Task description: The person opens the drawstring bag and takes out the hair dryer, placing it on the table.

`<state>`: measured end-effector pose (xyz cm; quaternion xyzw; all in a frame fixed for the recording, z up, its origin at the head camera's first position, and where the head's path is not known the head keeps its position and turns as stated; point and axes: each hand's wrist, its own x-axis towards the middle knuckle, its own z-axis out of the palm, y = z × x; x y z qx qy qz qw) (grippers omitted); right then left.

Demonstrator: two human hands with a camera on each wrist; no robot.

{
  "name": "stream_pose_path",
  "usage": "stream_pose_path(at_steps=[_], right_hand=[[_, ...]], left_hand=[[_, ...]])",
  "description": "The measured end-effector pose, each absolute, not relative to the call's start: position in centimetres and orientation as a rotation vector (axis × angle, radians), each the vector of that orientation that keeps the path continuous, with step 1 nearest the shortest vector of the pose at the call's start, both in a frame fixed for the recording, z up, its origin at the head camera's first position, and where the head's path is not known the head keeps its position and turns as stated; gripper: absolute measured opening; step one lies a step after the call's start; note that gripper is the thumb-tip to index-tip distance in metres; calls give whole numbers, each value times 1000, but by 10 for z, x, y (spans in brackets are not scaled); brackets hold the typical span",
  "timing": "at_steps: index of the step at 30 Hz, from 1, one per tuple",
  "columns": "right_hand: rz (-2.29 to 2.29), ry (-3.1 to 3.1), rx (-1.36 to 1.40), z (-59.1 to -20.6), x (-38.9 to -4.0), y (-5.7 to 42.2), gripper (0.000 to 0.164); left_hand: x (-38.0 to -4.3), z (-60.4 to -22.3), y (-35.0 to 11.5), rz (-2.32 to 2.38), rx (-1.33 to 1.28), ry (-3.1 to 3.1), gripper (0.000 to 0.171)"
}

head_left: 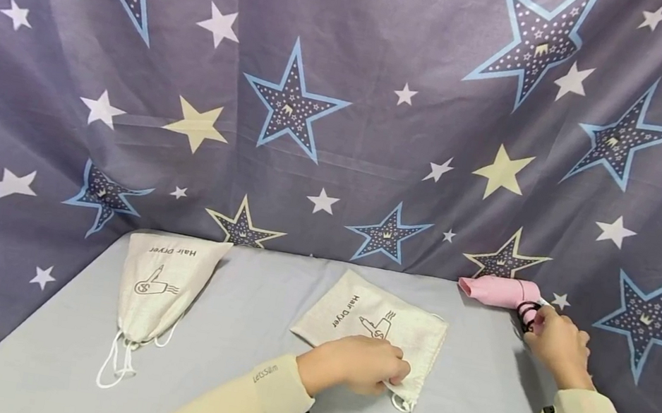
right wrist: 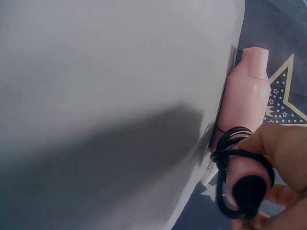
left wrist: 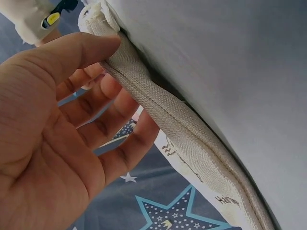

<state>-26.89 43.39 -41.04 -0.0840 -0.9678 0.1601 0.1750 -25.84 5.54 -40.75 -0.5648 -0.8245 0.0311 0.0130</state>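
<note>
Right hand (head_left: 557, 344) grips pink dryer (head_left: 501, 292) (black cord (right wrist: 221, 158) coiled round); left hand (head_left: 361, 364) pinches drawstring bag (head_left: 395, 323).

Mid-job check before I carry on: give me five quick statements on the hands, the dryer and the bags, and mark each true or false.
1. The right hand holds the pink hair dryer by its handle. True.
2. The dryer's cord hangs loose. False: the black cord is looped around the handle.
3. The left hand pinches the bag nearer the dryer. True.
4. The dryer is inside that bag. False: it is outside, near the far right corner of the table.
5. The bag on the left also reads "Hair Dryer". True.
</note>
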Motion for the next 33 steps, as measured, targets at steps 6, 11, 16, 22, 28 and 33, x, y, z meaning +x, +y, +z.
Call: stream_pose_path(at_steps=[6,11,16,22,28,33], right_hand=[[451,-2808,-338,-412,-269,431,36],[465,-2836,-393,-418,-272,429,37],[498,-2875,-437,-424,-276,429,47],[510,-2892,-442,-426,-278,430,50],[510,-2906,-446,-425,-278,430,51],[508,-2909,-445,-424,-277,431,46]], left_hand=[[-257,-407,58,108,-1760,-2569,18],[-255,-406,59,107,-1759,-2585,19],[-255,-407,59,106,-1755,-2595,20],[-253,-405,60,111,-1751,-2612,21],[-253,-406,59,108,-1755,-2617,20],[-253,-406,59,97,-1747,-2630,19]])
